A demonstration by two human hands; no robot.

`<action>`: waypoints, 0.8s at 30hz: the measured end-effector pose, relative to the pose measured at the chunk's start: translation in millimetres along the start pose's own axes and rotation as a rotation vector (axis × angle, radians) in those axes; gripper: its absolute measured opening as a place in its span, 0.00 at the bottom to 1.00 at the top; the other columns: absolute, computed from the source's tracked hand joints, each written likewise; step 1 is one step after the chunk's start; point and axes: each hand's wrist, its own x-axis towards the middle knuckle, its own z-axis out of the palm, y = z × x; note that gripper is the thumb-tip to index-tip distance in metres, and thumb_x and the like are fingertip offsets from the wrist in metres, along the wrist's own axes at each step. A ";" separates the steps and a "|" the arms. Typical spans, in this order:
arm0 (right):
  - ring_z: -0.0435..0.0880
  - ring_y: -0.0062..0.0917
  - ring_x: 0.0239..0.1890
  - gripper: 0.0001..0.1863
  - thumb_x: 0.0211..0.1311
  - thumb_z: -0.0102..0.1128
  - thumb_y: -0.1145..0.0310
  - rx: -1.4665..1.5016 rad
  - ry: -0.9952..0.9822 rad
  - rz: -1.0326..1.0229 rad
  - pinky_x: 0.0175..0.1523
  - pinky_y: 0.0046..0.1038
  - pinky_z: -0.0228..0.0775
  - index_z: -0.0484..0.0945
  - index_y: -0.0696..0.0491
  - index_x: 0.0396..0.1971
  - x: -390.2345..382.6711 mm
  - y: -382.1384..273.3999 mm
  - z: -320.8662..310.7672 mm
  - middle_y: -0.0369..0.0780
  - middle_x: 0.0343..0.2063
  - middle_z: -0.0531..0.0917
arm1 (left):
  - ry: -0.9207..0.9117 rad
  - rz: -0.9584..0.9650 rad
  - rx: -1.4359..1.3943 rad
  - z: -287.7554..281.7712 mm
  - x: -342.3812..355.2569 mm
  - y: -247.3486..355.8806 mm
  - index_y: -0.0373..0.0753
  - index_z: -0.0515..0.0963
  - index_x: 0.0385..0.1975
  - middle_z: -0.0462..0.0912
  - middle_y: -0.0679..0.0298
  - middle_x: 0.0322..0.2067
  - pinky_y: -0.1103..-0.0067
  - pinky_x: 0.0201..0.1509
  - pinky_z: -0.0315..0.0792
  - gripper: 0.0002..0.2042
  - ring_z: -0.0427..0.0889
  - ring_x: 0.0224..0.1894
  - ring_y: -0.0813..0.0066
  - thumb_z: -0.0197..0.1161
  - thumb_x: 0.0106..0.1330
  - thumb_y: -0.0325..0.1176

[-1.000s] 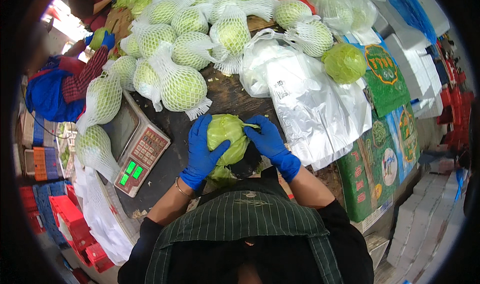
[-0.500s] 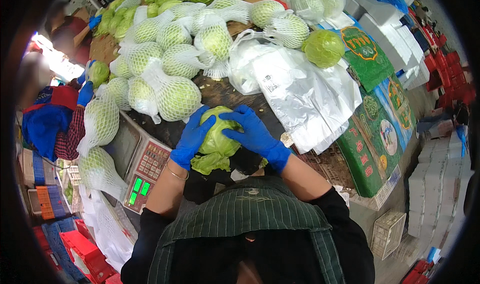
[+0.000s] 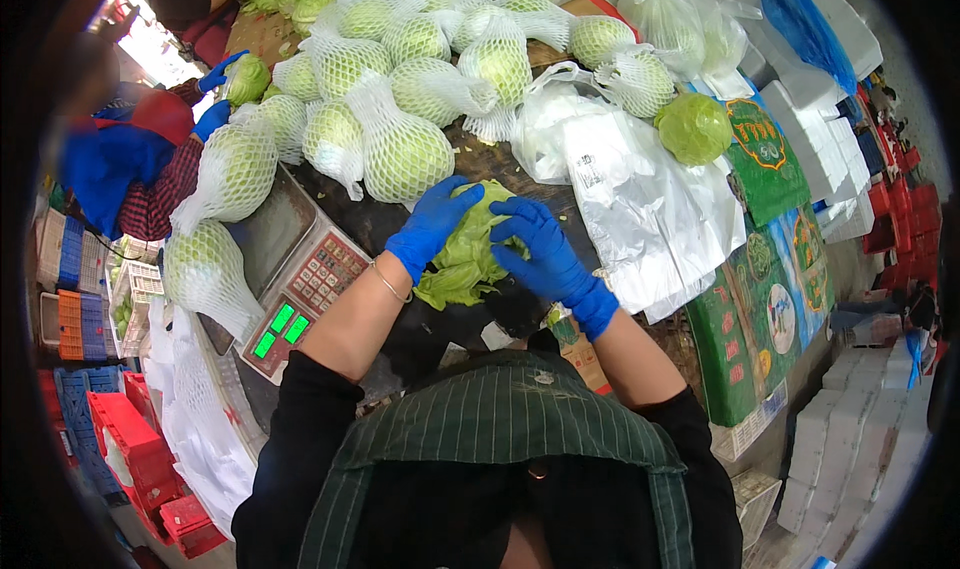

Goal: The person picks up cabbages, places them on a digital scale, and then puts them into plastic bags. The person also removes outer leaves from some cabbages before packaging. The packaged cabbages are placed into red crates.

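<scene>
A pale green cabbage (image 3: 467, 247) with loose, ragged outer leaves sits in front of me on the dark tabletop. My left hand (image 3: 436, 227), in a blue glove, grips its left side. Against the right side, the bent fingers of my right hand (image 3: 548, 256), also gloved in blue, press with small gaps between them; the fingertips are partly hidden. Just beyond my hands lies a cabbage in a white foam net (image 3: 405, 159), one of several netted cabbages heaped there. To the right are white plastic bags (image 3: 640, 209) and a bare cabbage (image 3: 694, 129).
A digital scale (image 3: 312, 284) with a lit green display stands at my left. Green printed cartons (image 3: 725, 354) lie at the right edge. Another person's blue-gloved hand (image 3: 211, 119) is at the far left near a cabbage. Red crates (image 3: 140, 449) and white foam boxes (image 3: 850, 439) flank the table.
The view has shifted, so the table's things appear farther right and higher. The cabbage has tilted between my hands, and more of its loose leaves show.
</scene>
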 end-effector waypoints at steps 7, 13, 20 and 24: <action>0.75 0.37 0.45 0.22 0.45 0.71 0.59 -0.077 -0.187 0.189 0.48 0.37 0.65 0.75 0.48 0.41 -5.5 -14.5 14.1 0.39 0.40 0.77 | -0.080 -0.044 -0.108 -5.3 -2.1 2.0 0.31 0.74 0.50 0.79 0.53 0.46 0.77 0.52 0.69 0.26 0.77 0.46 0.69 0.64 0.59 0.47; 0.76 0.33 0.40 0.19 0.47 0.65 0.62 -0.367 -0.550 0.121 0.41 0.35 0.68 0.78 0.47 0.41 -3.5 -35.7 20.0 0.38 0.38 0.76 | 0.029 0.000 0.100 5.6 12.4 4.2 0.30 0.75 0.49 0.80 0.50 0.45 0.73 0.49 0.71 0.27 0.79 0.44 0.64 0.63 0.60 0.48; 0.78 0.36 0.37 0.08 0.47 0.58 0.68 -0.265 -0.577 -0.081 0.34 0.37 0.71 0.76 0.52 0.29 -62.2 -15.3 53.3 0.42 0.31 0.78 | -0.049 -0.106 0.057 -6.0 36.5 -0.7 0.27 0.77 0.43 0.82 0.48 0.39 0.70 0.48 0.71 0.26 0.81 0.41 0.59 0.59 0.61 0.50; 0.82 0.30 0.36 0.11 0.53 0.62 0.66 0.156 -0.604 0.338 0.38 0.32 0.75 0.77 0.55 0.35 -80.6 8.4 35.2 0.41 0.32 0.81 | -0.152 -0.172 0.200 -11.2 57.2 9.3 0.27 0.77 0.42 0.81 0.46 0.39 0.69 0.48 0.70 0.31 0.80 0.40 0.54 0.54 0.62 0.57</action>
